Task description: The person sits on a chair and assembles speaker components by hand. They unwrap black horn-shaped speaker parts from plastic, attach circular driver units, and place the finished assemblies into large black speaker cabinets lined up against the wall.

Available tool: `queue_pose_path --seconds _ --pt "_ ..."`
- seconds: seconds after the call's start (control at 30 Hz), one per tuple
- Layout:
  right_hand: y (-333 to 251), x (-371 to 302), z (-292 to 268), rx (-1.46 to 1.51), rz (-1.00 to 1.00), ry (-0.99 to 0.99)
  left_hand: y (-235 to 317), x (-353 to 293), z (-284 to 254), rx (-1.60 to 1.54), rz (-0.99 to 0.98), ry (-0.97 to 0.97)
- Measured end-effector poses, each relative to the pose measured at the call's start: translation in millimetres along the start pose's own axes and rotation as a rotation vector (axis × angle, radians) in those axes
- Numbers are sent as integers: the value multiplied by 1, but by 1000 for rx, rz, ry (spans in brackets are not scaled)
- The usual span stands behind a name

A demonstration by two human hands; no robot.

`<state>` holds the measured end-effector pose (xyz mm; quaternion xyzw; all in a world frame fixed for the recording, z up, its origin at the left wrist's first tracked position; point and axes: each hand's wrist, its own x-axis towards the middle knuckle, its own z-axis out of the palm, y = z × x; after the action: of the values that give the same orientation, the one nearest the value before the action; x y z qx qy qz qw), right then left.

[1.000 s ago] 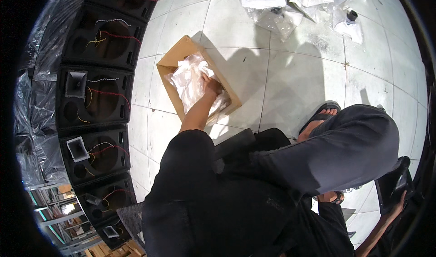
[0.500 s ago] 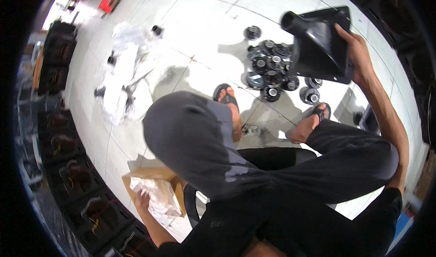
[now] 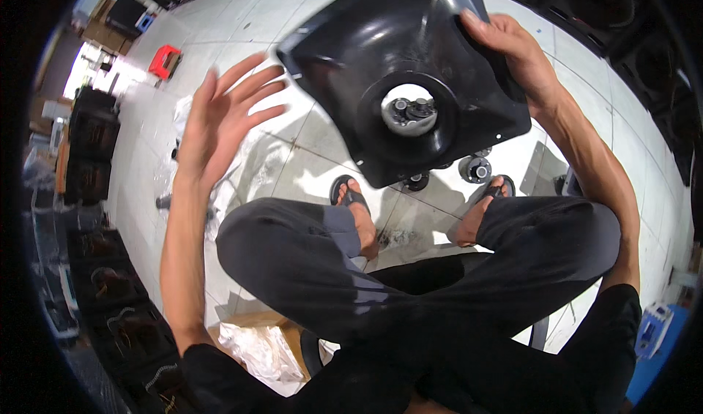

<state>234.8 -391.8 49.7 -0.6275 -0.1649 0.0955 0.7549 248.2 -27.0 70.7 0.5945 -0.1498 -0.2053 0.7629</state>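
A black plastic speaker horn (image 3: 344,73) is held up in front of me, with its round throat hole toward me. My right hand (image 3: 521,59) grips its right edge, thumb on the near face and the other fingers partly hidden behind. To the left of the horn, my left hand (image 3: 228,117) is raised and holds nothing. Its fingers are spread and point at the horn's left corner, apart from it. Several round black speaker drivers (image 3: 478,169) stand on the floor beyond my feet. Some show through the throat hole; the horn hides most of the others.
By my left thigh sits a cardboard box (image 3: 291,338) with crumpled clear plastic bags (image 3: 262,352) inside. Plastic wrap (image 3: 225,187) lies on the tiles at left. A red stool (image 3: 165,61) stands farther off. Black speaker cabinets (image 3: 94,139) line the left side and far right.
My left hand has come up out of the cardboard box, empty, to beside the horn. My right hand has brought the horn closer and leftward and turned it so its throat hole faces me.
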Motion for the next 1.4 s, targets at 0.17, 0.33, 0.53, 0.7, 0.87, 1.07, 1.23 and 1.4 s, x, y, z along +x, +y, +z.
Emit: queue_pose_path --seconds 0.17,0.33,0.53,0.7,0.87,1.07,1.23,1.4 --pt "-13 -3 -23 214 -68 37 -2 77 60 -535 -82 -514" --pt "35 -12 -61 146 -48 142 -24 91 110 -293 9 3" --pt "256 -121 -103 -916 556 328 -35 92 83 228 -218 373" --pt "330 -150 -62 -1411 675 408 -52 102 63 272 -245 433" --pt "332 -151 -83 -1356 778 257 -66 109 53 175 -261 411" --pt "182 -127 -101 -902 562 463 -65 105 60 34 -268 266" --pt "15 -71 -75 -608 50 529 -68 106 59 -90 -268 265" --pt "-63 -31 -31 -328 -363 431 -63 109 77 -261 -336 238"
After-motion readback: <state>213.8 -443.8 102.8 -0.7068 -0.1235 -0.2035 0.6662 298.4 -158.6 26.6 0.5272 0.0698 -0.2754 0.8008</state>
